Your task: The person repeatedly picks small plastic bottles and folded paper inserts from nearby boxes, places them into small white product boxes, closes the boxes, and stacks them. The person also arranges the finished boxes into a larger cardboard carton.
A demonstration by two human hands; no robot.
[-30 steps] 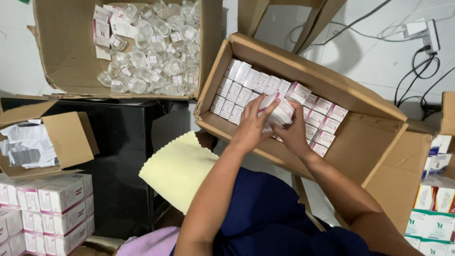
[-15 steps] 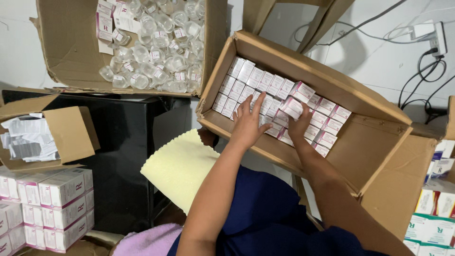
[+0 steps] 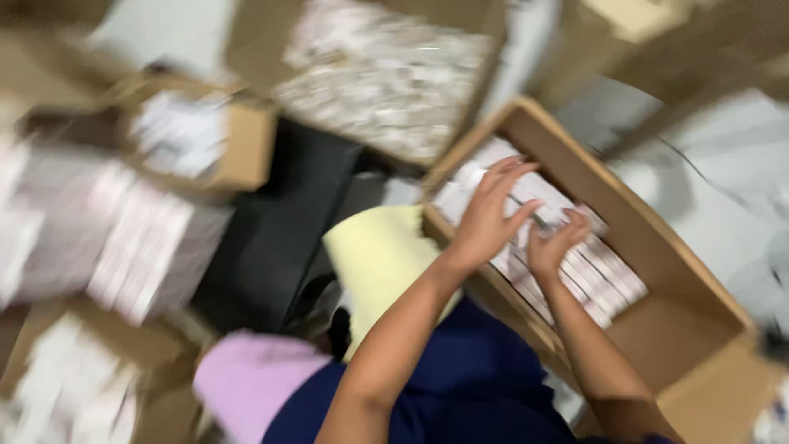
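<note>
While blurred: left hand point(image 3: 486, 215) spread, right hand point(image 3: 552, 247) curled | on white-pink packets point(image 3: 600, 275) | brown carton point(image 3: 657, 247).

View swung and blurred, the open cardboard box point(image 3: 657, 271) shifted toward the right of the frame, left hand point(image 3: 486, 220) stretched further forward with fingers spread over the small white cartons point(image 3: 592, 267), right hand point(image 3: 552, 247) curled lower beside it

L hand point(image 3: 485, 222) fingers spread, R hand point(image 3: 552, 247) curled, both arms outstretched
</note>
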